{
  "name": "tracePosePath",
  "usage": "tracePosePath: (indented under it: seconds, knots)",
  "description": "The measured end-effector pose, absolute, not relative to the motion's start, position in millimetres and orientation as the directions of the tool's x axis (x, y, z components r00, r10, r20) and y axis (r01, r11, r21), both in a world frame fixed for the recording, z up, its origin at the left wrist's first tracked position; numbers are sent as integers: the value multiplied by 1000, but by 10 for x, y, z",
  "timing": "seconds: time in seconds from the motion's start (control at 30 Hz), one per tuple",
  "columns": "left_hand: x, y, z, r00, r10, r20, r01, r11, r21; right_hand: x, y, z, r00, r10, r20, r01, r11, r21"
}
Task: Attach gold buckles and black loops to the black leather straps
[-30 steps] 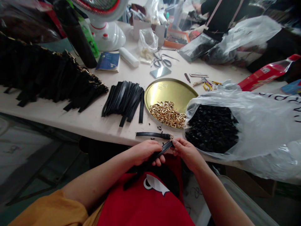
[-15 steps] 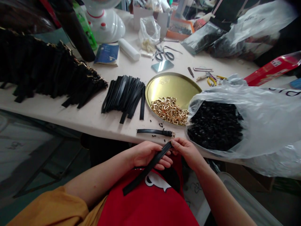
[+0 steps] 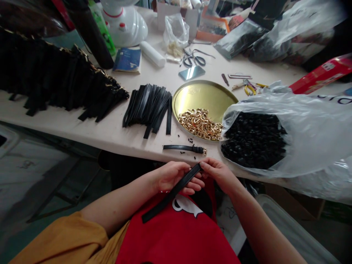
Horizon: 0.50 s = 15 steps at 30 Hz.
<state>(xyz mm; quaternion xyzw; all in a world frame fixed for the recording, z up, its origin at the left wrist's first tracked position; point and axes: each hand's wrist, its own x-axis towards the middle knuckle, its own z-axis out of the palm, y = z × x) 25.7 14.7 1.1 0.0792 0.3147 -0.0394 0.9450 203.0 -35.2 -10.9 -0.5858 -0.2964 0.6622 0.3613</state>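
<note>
A black leather-like strap [image 3: 172,195] runs diagonally over my lap. My right hand [image 3: 217,172] pinches its upper end between thumb and fingers. My left hand [image 3: 176,178] is palm up beneath the strap, its thumb by the edge and its other fingers loosely extended under it. Just beyond my hands, on the table edge, lies a finished-looking strap with a gold buckle [image 3: 184,148]. Small black bits [image 3: 190,140] are scattered around that one. Whether a small part sits at the pinched end is hidden by my right fingers.
A gold round tray [image 3: 203,93] holds many small gold buckles [image 3: 200,123]. Right of it is a plastic bag [image 3: 308,146] of small black pieces [image 3: 253,141]. Black straps [image 3: 148,108] are piled left, with buckled straps [image 3: 55,77] beyond. Scissors [image 3: 194,58] and yellow-handled pliers [image 3: 249,90] lie behind.
The view has shifted slightly, so the table things appear a little higher and to the right. Both hands keep nearly the same pose on the strap.
</note>
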Motion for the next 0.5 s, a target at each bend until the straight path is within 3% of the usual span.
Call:
tracePosePath:
  seconds: [0.07, 0.17, 0.23, 0.3, 0.4, 0.5]
  knots:
    - [249, 105, 6, 781, -11, -624, 152, 973, 174, 2021, -368, -110, -58, 825, -562, -129, -564, -816]
    - [233, 35, 18, 750, 143, -645, 212, 872, 441, 1993, -399, -115, -55, 834, -549, -118, -552, -826]
    - [225, -3, 29, 727, 288, -623, 289, 694, 659, 1966, -422, -117, -26, 851, -524, -89, -524, -847]
    - [223, -25, 38, 708, 411, -574, 383, 459, 802, 1941, -443, -119, 14, 876, -483, -37, -482, -875]
    - [232, -21, 54, 707, 496, -505, 460, 219, 860, 1931, -464, -115, 60, 914, -401, 72, -405, -912]
    - [248, 2, 89, 714, 510, -479, 481, 140, 866, 1958, -469, -96, 44, 942, -333, 183, -335, -924]
